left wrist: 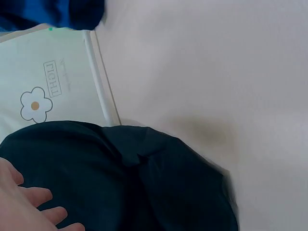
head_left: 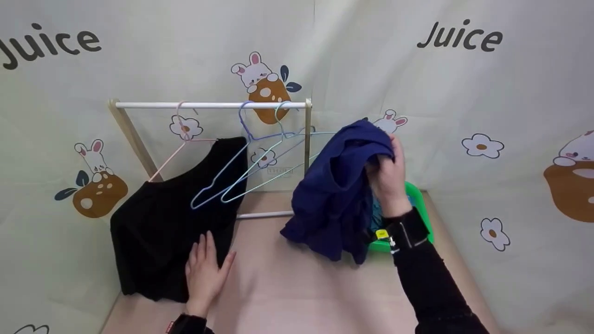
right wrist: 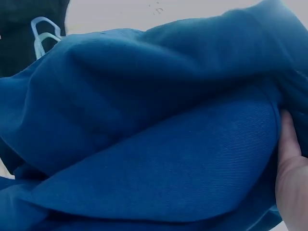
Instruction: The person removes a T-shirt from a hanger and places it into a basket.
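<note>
The right hand (head_left: 387, 174) grips a bunched dark blue garment (head_left: 336, 190) by its upper edge, fingers curled into the cloth, and holds it up just right of the small clothes rack (head_left: 211, 105), so that its folds hang down over a green basket (head_left: 420, 199). In the right wrist view the blue cloth fills nearly the whole frame, so how the fingers lie there is hard to tell. The left hand (head_left: 204, 273) lies flat with straight fingers on the lower part of a black garment (head_left: 171, 222), which hangs from a pink hanger (head_left: 178, 139) at the left end of the rack and spreads onto the table (head_left: 301, 287); the pressing hand seems to keep it spread. A purple hanger (head_left: 248, 144) and a pale green hanger (head_left: 278, 153) hang bare near the right end of the rack. The backdrop (head_left: 464, 93) behind the rack reads "Juice" twice, among rabbits and flowers.
</note>
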The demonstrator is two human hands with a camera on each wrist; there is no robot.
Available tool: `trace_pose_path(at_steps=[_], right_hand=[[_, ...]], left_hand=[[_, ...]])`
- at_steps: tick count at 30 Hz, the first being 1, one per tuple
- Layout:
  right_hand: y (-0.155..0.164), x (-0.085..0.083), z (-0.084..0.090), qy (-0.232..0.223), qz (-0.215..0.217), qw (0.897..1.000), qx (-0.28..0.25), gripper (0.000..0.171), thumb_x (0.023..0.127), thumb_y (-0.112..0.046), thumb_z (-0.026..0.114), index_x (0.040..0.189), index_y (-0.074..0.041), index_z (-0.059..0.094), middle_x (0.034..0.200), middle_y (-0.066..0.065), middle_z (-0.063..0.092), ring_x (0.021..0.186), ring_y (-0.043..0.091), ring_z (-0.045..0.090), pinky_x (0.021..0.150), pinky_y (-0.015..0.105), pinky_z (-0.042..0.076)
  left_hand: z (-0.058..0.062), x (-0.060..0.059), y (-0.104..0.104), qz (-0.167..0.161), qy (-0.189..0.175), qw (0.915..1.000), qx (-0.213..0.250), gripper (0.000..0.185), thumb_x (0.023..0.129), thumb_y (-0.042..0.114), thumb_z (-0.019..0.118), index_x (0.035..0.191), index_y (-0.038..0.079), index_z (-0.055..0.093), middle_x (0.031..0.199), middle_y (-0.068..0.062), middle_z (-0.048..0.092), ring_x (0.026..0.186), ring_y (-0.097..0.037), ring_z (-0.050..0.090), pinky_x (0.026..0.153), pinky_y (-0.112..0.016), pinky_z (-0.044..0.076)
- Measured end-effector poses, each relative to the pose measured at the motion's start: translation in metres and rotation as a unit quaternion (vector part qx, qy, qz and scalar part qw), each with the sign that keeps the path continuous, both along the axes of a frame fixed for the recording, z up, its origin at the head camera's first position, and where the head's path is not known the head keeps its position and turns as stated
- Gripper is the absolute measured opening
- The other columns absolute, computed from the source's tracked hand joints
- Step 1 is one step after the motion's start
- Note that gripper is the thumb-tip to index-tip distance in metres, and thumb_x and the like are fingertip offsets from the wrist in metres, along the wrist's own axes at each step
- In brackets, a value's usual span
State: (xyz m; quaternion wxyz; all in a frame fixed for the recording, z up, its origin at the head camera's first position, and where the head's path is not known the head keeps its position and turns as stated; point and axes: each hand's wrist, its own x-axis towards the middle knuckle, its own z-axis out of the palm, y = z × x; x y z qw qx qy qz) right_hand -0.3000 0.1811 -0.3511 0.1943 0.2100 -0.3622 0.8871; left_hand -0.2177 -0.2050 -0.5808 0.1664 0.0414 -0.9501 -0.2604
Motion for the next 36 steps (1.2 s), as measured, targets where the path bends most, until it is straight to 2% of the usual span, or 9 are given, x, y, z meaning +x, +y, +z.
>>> trace_pose_path(at_steps=[7,14,20,24,25,27,32,34,36], right_hand=[[0.023,-0.019,0.029,0.035,-0.058,0.998,-0.012,0.004,0.1,0.004,0.049,0.103,0.002,0.047,0.099,0.013,0.053,0.083,0.019,0.059,0.071,0.026,0.05],[0.041,-0.035,0.04,0.049,-0.078,0.996,0.003,0.006,0.1,0.004,0.048,0.103,0.0,0.046,0.103,0.012,0.054,0.093,0.021,0.06,0.078,0.029,0.051],[0.051,-0.046,0.02,0.016,-0.076,0.996,0.049,0.008,0.1,0.0,0.051,0.107,0.0,0.047,0.112,0.014,0.053,0.1,0.023,0.058,0.083,0.03,0.05],[0.057,-0.055,-0.01,-0.083,-0.08,0.986,0.117,0.018,0.097,0.008,0.049,0.112,-0.002,0.047,0.123,0.012,0.05,0.105,0.02,0.056,0.084,0.027,0.05],[0.06,-0.056,-0.019,-0.118,-0.08,0.979,0.146,0.022,0.096,0.01,0.048,0.115,-0.001,0.046,0.126,0.012,0.049,0.106,0.02,0.055,0.085,0.026,0.05],[0.065,-0.06,-0.038,-0.181,-0.08,0.951,0.236,0.031,0.095,0.009,0.048,0.124,0.001,0.044,0.132,0.014,0.046,0.111,0.02,0.051,0.089,0.026,0.047],[0.085,-0.061,-0.087,-0.225,-0.062,0.834,0.5,0.058,0.099,-0.008,0.055,0.147,0.01,0.028,0.15,0.029,0.032,0.139,0.035,0.034,0.112,0.039,0.029],[0.09,-0.058,-0.104,-0.222,-0.05,0.798,0.558,0.063,0.101,-0.015,0.055,0.15,0.01,0.023,0.154,0.031,0.026,0.143,0.04,0.026,0.115,0.045,0.023],[0.093,-0.054,-0.118,-0.22,-0.042,0.773,0.594,0.065,0.103,-0.019,0.055,0.152,0.008,0.022,0.155,0.03,0.024,0.144,0.043,0.024,0.115,0.05,0.023]], left_hand=[[-0.002,0.003,-0.003,0.01,-0.001,0.9999,-0.001,0.086,0.094,0.053,0.059,0.155,0.003,0.026,0.156,-0.026,0.028,0.141,-0.047,0.023,0.107,-0.066,0.02],[-0.002,0.005,-0.007,0.012,-0.016,0.9998,0.003,0.087,0.095,0.055,0.057,0.156,0.004,0.023,0.157,-0.026,0.025,0.142,-0.047,0.021,0.109,-0.065,0.018],[-0.003,0.006,-0.008,0.014,-0.018,0.9997,0.004,0.086,0.095,0.054,0.057,0.156,0.004,0.023,0.157,-0.025,0.025,0.142,-0.047,0.02,0.109,-0.065,0.017],[-0.002,0.007,-0.008,0.014,-0.016,0.9998,0.003,0.086,0.095,0.054,0.057,0.156,0.004,0.023,0.157,-0.026,0.025,0.142,-0.047,0.021,0.109,-0.065,0.016],[-0.002,0.007,-0.009,0.015,-0.017,0.9997,0.003,0.086,0.095,0.054,0.057,0.156,0.004,0.023,0.157,-0.026,0.025,0.142,-0.047,0.02,0.109,-0.065,0.016],[-0.001,0.007,-0.01,0.016,-0.02,0.9997,0.003,0.086,0.095,0.054,0.056,0.156,0.004,0.023,0.157,-0.026,0.024,0.142,-0.047,0.02,0.11,-0.065,0.016],[0.001,0.007,-0.013,0.018,-0.022,0.9996,-0.002,0.087,0.096,0.055,0.055,0.156,0.003,0.021,0.158,-0.026,0.022,0.143,-0.046,0.019,0.109,-0.066,0.017],[0.003,0.006,-0.014,0.02,-0.02,0.9996,-0.003,0.087,0.096,0.055,0.055,0.156,0.003,0.021,0.158,-0.026,0.021,0.143,-0.047,0.018,0.109,-0.066,0.017],[0.006,0.005,-0.015,0.022,-0.016,0.9996,-0.002,0.087,0.096,0.055,0.054,0.157,0.003,0.021,0.158,-0.026,0.021,0.143,-0.047,0.018,0.109,-0.066,0.016]])
